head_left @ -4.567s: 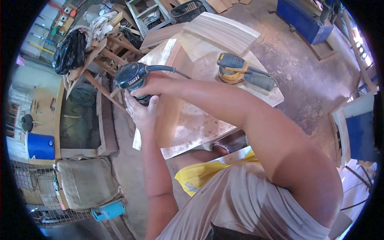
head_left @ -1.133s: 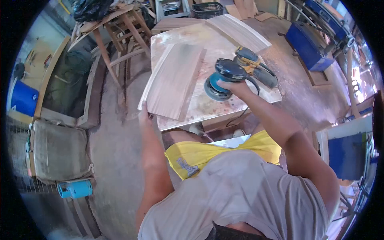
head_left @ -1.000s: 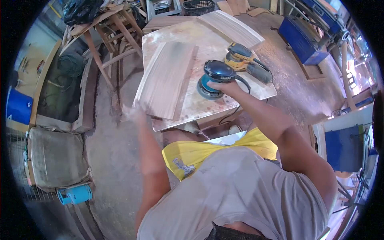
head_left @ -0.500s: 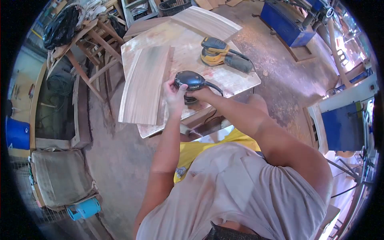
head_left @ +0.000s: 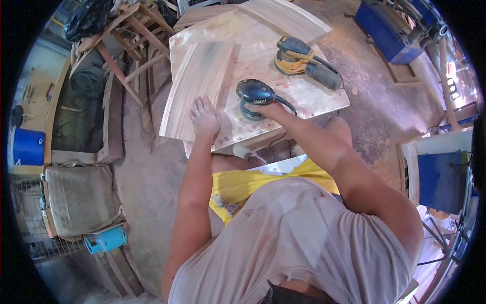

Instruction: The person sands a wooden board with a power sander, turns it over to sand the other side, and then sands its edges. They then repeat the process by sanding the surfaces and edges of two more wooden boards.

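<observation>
My right hand (head_left: pixel 267 108) grips a black orbital sander (head_left: pixel 254 91) from the near side, its fingers partly hidden beneath the body. The sander is over the worktable (head_left: pixel 253 126), to the right of a wooden board (head_left: pixel 196 83) with pale, streaked grain. On that board's near right edge lies my left hand (head_left: pixel 205 117), open, fingers spread and pointing away from me. Farther right on the table sits a yellow and black sander (head_left: pixel 293 54) with a dark dust canister (head_left: pixel 323 76).
Another wooden board (head_left: pixel 286 17) lies at the table's far side. A wooden trestle (head_left: pixel 134 45) stands to the left, a blue machine (head_left: pixel 385 35) on the floor at the far right. My knee (head_left: pixel 338 130) is close to the table's right corner.
My left hand has left the black sander and moved onto the wooden board, its fingers now spread. My right hand keeps the sander. The whole view has shifted somewhat.
</observation>
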Action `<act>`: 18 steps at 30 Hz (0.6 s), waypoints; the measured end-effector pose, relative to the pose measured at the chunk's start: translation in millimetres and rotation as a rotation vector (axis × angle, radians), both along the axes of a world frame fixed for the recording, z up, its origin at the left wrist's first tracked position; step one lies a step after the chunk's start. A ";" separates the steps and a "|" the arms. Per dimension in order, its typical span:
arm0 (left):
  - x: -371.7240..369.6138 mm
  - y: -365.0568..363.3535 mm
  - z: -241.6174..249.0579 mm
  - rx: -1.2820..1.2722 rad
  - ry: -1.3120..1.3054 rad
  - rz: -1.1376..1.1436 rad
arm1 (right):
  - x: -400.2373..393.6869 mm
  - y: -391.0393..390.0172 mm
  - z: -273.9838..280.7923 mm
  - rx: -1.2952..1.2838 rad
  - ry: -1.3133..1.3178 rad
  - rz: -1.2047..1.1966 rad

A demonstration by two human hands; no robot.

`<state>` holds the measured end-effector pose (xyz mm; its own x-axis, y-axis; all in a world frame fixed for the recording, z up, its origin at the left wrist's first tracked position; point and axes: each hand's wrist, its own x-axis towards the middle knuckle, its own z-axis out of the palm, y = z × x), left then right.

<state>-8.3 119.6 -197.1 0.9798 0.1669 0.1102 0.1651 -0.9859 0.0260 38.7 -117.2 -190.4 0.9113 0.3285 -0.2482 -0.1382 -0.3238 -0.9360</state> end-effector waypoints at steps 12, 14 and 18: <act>38.7 33.0 12.3 -0.148 0.045 -0.054 | 16.1 7.3 -13.2 0.027 -0.033 0.014; 37.4 41.1 13.3 -0.157 0.022 0.058 | 16.7 5.8 -6.5 0.048 -0.025 0.039; 17.1 71.2 14.6 -0.113 0.019 0.389 | 14.8 9.5 -0.1 -0.023 -0.006 0.021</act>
<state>8.7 190.7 -182.5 0.8430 0.5354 0.0524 0.5265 -0.8411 0.1240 53.5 -107.6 -190.4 0.9060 0.3413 -0.2505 -0.1256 -0.3483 -0.9289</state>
